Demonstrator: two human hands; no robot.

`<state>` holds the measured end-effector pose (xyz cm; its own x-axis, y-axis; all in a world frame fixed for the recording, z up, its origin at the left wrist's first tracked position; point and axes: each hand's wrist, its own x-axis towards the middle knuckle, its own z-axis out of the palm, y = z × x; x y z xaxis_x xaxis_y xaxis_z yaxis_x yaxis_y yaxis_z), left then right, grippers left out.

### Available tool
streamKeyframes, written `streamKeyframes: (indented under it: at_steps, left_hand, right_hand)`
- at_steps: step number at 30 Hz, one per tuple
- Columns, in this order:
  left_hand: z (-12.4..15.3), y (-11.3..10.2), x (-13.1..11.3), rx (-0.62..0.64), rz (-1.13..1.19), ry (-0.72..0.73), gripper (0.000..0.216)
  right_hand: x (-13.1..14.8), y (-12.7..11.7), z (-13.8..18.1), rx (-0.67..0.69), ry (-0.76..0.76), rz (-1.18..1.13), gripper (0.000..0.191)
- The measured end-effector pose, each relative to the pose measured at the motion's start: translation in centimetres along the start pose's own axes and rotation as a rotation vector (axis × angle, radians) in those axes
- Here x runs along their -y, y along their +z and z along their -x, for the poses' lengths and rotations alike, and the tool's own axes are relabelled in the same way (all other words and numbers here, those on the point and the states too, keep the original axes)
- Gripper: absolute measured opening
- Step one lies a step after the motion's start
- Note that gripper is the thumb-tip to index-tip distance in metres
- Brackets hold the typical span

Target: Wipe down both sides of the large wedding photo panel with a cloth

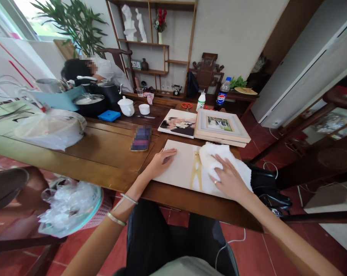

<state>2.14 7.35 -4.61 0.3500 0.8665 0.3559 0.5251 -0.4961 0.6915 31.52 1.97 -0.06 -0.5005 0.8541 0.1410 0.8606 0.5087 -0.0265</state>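
A flat cream-coloured panel (177, 165) lies at the table's front edge, with a gold long-legged shape (195, 174) on its face. My left hand (162, 160) rests on the panel's left side, fingers stretched out and nothing in them. On the right side, my right hand (226, 174) has a bunched white towel (219, 151) under its fingers and presses it to the panel. The towel covers much of that side and hangs past the right edge. Just behind lie a photo panel (177, 124) and a stack of pale frames (223, 126), the top one holding a small picture.
A phone (141, 138) lies left of the panel. Red-handled scissors (186, 105), a white bottle (201, 101) and a cola bottle (221, 94) stand or lie behind. Teapot (125, 106), pots and a bagged bundle (49, 128) are further left. A person (110, 71) leans at the far side.
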Motion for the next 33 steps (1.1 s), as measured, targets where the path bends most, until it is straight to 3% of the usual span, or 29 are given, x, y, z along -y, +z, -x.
streamKeyframes:
  at_steps: [4,7,10,15,18,22,27,30,33]
  left_hand:
    - [0.0,0.0,0.0,0.0,-0.002,0.01,0.034]
    - [0.0,-0.1,-0.1,-0.003,0.004,0.014,0.034]
    - [-0.1,0.0,0.0,-0.002,0.0,0.008,0.035]
    - [0.0,0.1,0.2,-0.005,0.0,0.004,0.035]
    - [0.0,0.1,0.2,-0.007,0.007,0.012,0.034]
    - [0.0,0.0,0.1,-0.011,0.015,0.004,0.034]
    - [0.0,0.0,0.1,-0.008,0.022,0.017,0.033]
    - [0.0,0.1,0.3,-0.014,0.02,0.021,0.033]
    - [0.0,0.1,0.3,-0.021,0.015,0.018,0.033]
  right_hand:
    - [-1.9,1.1,-3.1,-0.034,0.094,0.123,0.024]
    - [-0.9,1.0,-3.4,-0.009,0.064,0.14,0.027]
    - [1.4,0.5,-1.4,-0.002,0.005,0.08,0.017]
    - [4.2,-0.5,3.1,-0.011,-0.087,-0.03,0.041]
    - [3.6,-1.0,3.9,0.012,-0.123,-0.073,0.039]
    - [0.9,-0.7,1.9,0.02,-0.131,-0.116,0.032]
    - [-1.7,1.2,-3.0,-0.038,-0.003,-0.067,0.036]
    - [-1.1,1.5,-4.5,-0.057,0.047,-0.055,0.043]
    - [1.0,0.9,-3.6,-0.044,0.003,-0.081,0.043]
